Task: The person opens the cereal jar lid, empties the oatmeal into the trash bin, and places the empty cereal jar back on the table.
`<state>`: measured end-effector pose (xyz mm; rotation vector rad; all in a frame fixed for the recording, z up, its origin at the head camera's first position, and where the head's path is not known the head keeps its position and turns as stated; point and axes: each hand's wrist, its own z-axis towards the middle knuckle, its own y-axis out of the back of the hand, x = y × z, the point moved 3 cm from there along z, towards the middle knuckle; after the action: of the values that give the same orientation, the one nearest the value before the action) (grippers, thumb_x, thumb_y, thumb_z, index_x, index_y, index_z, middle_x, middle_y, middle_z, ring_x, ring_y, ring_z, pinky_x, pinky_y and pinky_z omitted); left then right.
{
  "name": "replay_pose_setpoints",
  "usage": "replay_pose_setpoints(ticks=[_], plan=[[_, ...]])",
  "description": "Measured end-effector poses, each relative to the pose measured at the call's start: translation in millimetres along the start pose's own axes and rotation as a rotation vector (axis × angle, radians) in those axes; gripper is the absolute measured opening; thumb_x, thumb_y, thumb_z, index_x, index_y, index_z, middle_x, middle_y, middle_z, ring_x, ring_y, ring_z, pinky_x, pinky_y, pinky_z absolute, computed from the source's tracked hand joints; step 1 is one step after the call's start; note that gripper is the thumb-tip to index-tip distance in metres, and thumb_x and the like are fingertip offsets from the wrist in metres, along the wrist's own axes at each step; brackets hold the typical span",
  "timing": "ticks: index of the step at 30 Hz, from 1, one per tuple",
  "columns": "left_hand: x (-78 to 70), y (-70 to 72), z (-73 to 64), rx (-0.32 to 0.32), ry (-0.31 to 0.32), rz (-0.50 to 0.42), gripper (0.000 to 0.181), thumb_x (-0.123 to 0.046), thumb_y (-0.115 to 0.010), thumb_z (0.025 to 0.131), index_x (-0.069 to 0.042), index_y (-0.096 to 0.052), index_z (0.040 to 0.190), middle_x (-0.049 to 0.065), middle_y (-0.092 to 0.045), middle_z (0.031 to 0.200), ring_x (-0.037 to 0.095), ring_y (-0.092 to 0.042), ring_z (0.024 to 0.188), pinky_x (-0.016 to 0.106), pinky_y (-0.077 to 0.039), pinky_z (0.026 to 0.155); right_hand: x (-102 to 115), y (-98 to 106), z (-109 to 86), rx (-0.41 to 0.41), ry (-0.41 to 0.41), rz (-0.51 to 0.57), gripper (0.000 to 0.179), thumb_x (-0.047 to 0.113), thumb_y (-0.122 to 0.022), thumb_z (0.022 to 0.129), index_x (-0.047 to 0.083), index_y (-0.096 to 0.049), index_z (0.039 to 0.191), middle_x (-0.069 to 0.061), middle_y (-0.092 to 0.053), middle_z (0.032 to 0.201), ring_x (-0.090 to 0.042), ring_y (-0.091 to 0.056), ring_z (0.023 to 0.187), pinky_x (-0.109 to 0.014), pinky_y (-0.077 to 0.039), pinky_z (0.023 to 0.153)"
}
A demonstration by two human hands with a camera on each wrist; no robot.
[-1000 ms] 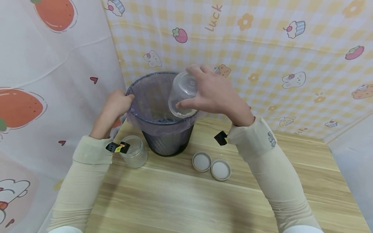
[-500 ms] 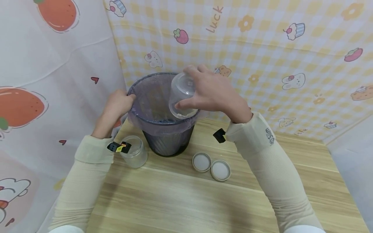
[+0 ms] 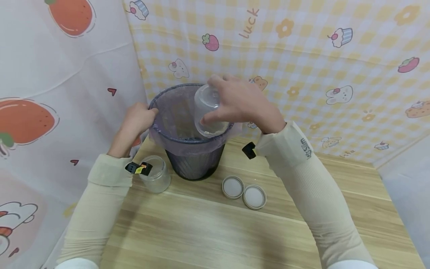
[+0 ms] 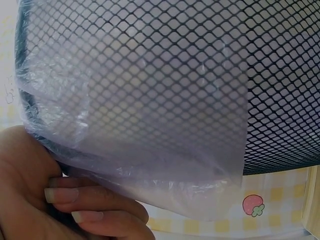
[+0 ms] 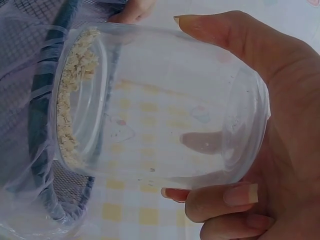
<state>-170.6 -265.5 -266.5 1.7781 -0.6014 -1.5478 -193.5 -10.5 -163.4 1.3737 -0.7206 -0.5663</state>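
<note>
My right hand (image 3: 240,99) grips a clear jar (image 3: 205,108) tipped mouth-down over the right side of a black mesh trash can (image 3: 196,164). Pale flakes (image 5: 75,95), like oats, lie along the inside of the jar's mouth in the right wrist view. A thin purplish bag (image 4: 150,150) lines the can and folds over its rim. At the can's left rim, my left hand (image 3: 137,118) holds the edge, thumb inside and curled fingers (image 4: 100,205) outside. Its grip takes in rim and liner.
A second clear jar (image 3: 156,179) stands on the wooden table (image 3: 188,231), beside the can and below my left wrist. Two round lids (image 3: 233,187) lie side by side to the right of the can. A patterned cloth (image 3: 302,67) hangs behind.
My right hand and forearm have shifted slightly left and up, the jar staying mouth-down over the can. My left hand keeps its hold on the rim. The view has drifted a little.
</note>
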Motion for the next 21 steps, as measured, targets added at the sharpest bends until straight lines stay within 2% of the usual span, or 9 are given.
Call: replay_pose_setpoints(ticks=[5,12,14,17,21], plan=[[0.0,0.4,1.3,0.013,0.005,0.012,0.036,-0.025,-0.039,0.098,-0.006,-0.041,0.067,0.004,-0.037,0.061,0.019,-0.038,0.050,0.033,-0.033,0.045,-1.1,0.1,8.3,0.048,0.014,0.005,0.079,0.058,-0.071,0.069,0.017,-0.043,0.132,0.000,-0.051,0.109,-0.021,-0.051,0.087,-0.036,-0.042,0.068],[-1.5,1.8,1.0,0.030,0.009,0.015,0.036,-0.025,-0.040,0.098,-0.006,-0.041,0.068,0.005,-0.037,0.061,0.018,-0.038,0.049,0.033,-0.033,0.045,0.0,-0.5,22.7,0.108,0.031,0.002,0.054,0.055,-0.070,0.067,0.020,-0.049,0.103,0.000,-0.052,0.091,-0.020,-0.049,0.078,-0.035,-0.039,0.063],[-1.2,2.1,0.5,0.029,0.011,0.014,0.035,-0.025,-0.040,0.098,-0.006,-0.041,0.068,0.005,-0.038,0.062,0.019,-0.038,0.050,0.033,-0.033,0.045,1.6,-1.1,26.5,0.135,0.021,-0.007,0.052,0.055,-0.069,0.067,0.020,-0.049,0.100,0.000,-0.052,0.089,-0.020,-0.049,0.077,-0.035,-0.038,0.063],[-1.0,2.2,0.2,0.022,0.005,0.020,0.035,-0.025,-0.040,0.097,-0.006,-0.041,0.068,0.006,-0.038,0.064,0.020,-0.038,0.051,0.034,-0.034,0.046,3.0,-2.6,31.2,0.190,-0.007,-0.018,0.052,0.057,-0.068,0.068,0.020,-0.050,0.100,0.000,-0.052,0.090,-0.019,-0.048,0.079,-0.035,-0.038,0.063],[-0.6,1.8,0.1,0.019,0.010,0.019,0.034,-0.024,-0.040,0.097,-0.006,-0.041,0.069,0.007,-0.039,0.066,0.021,-0.039,0.054,0.034,-0.034,0.047,0.7,-7.6,35.6,0.259,-0.034,-0.002,0.062,0.060,-0.067,0.068,0.023,-0.052,0.116,0.002,-0.055,0.100,-0.019,-0.049,0.087,-0.035,-0.040,0.067]])
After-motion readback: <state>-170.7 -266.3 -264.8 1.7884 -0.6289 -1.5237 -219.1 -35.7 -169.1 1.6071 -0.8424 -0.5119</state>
